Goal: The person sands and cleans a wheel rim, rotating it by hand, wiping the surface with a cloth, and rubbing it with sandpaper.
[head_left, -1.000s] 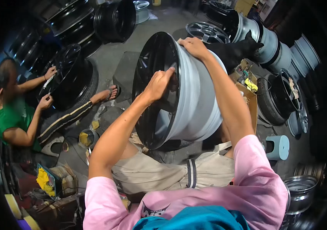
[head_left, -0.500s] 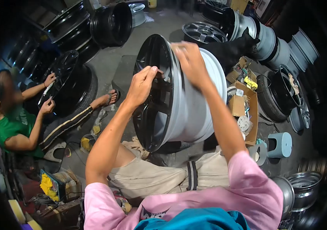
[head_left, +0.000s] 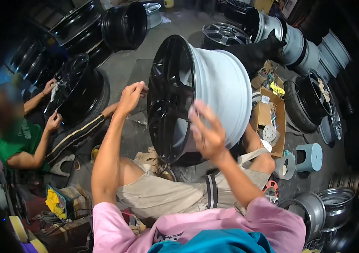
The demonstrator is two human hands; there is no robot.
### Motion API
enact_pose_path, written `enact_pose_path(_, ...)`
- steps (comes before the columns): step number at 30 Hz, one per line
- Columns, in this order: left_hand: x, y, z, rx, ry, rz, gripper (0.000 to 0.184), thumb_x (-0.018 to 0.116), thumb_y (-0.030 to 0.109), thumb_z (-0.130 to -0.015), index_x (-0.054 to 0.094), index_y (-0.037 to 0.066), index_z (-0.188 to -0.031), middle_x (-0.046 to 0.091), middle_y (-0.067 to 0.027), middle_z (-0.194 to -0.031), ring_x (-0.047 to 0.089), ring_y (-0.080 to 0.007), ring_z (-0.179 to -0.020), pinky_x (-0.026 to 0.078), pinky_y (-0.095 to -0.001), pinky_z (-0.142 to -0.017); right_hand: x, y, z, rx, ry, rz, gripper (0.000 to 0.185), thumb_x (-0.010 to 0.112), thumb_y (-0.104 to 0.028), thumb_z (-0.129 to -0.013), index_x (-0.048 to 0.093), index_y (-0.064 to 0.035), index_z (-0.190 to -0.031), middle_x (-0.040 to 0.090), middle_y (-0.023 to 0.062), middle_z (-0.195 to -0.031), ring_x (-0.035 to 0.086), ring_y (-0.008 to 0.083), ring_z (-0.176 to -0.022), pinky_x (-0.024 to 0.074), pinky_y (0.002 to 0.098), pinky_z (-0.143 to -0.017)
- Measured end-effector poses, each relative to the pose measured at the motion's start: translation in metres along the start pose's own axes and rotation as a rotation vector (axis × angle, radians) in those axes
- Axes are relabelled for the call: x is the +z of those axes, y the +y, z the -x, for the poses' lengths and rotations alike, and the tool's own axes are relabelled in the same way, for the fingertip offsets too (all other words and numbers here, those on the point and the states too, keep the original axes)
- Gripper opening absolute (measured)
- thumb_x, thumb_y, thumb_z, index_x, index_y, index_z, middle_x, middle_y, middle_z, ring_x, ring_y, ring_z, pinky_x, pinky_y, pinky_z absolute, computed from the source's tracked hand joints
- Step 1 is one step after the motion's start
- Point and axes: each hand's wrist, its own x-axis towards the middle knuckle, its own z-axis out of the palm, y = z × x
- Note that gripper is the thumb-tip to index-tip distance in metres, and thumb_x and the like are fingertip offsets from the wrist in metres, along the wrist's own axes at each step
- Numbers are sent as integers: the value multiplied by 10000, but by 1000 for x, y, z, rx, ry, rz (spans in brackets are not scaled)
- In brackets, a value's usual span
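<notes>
Alloy wheel is mid-frame, upright on edge with a slight lean, in front of the person's knees; what bears it underneath is hard to see. Left hand is at the face's left edge, fingers loosely curled, tips just by the rim; can't tell if they touch or pinch anything. Right hand is blurred, in front of the lower front lip, fingers spread and clasping nothing visible; contact unclear.

Handling, my judgement: the round shape could roll or tip, so best to have one palm firm on the rim while the other hand works, use light finger pads on the gloss, and go evenly round the lip where the two colors meet.

Look: spoked face is glossy black with bright reflections, turned toward frame left. Barrel is pale grey-blue, more matte, stepped, facing right. Color break at the front lip looks crisp; fine flaws too small to tell.

Around: tan cloth near the wheel's lower left, cardboard box to the right, light-blue stool lower right. Co-worker in a green shirt, left side, has a white cloth at another black wheel.
</notes>
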Motion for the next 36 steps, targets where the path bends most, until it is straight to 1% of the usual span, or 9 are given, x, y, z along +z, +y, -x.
enact_pose_path(3,4,-18,-8,60,-89,-3,465,573,366,-1110,763,-57,-1088,784,-126,-965,744,-215,-905,580,-367,-834,15,51,-92,9,26,-77,281,651,-134,-1036,777,-27,-1263,722,199,-1350,691,364,-1268,553,438,-1068)
enact_pose_path(6,3,-18,-3,35,-128,-41,476,567,381,-1120,754,-51,-1049,767,-98,-927,720,-181,-837,573,-338,-775,48,143,-188,181,-211,-201,309,629,-260,-1055,810,-30,-1154,761,185,-1272,731,352,-1171,561,393,-1022)
enact_pose_path(10,-7,-18,9,-97,-226,-73,497,558,412,-1131,742,-28,-992,742,-58,-868,692,-139,-768,564,-303,-722,65,160,-206,257,-246,-228,341,654,-307,-1034,814,-17,-1114,780,180,-1218,738,360,-1144,560,389,-1007)
enact_pose_path(17,-30,-71,8,-255,-280,-30,463,575,428,-1116,734,18,-969,726,-37,-839,680,-112,-732,527,-257,-668,12,-6,26,-75,36,36,336,724,-35,-947,772,-22,-1279,671,147,-1413,593,398,-1384,515,482,-1137)
enact_pose_path(23,-32,-66,13,-318,-280,-89,445,576,440,-1108,737,38,-1009,721,-27,-844,690,-119,-709,532,-259,-634,0,-72,167,301,-257,-108,390,777,-31,-897,768,-58,-1286,650,160,-1376,628,387,-1286,539,471,-1080)
enact_pose_path(27,-20,-79,5,-332,-276,-110,453,588,413,-1086,750,-8,-1044,770,-84,-905,721,-143,-714,561,-311,-649,-54,-46,136,475,-38,-109,274,674,-43,-989,770,-30,-1245,717,162,-1230,699,320,-1136,558,413,-1006)
enact_pose_path(32,5,-104,8,-5,-262,-796,453,644,381,-1045,755,-53,-1113,778,-269,-1066,761,-414,-1015,588,-459,-904,-113,34,150,728,303,259,309,526,-164,-1129,727,71,-1129,739,135,-1052,683,234,-983,535,357,-906)
enact_pose_path(33,11,-119,6,-9,-268,-798,453,644,381,-1045,755,-53,-1113,778,-269,-1066,761,-414,-1015,588,-459,-904,-115,52,173,735,301,259,309,526,-164,-1129,727,71,-1129,739,135,-1052,683,234,-983,535,357,-906)
enact_pose_path(36,36,-162,0,-177,-287,-618,469,641,415,-1044,762,-31,-1118,757,-299,-1118,692,-500,-1149,545,-511,-1004,-102,63,217,1259,292,-64,377,543,-258,-1138,727,70,-1168,760,91,-1003,655,160,-963,526,348,-889)
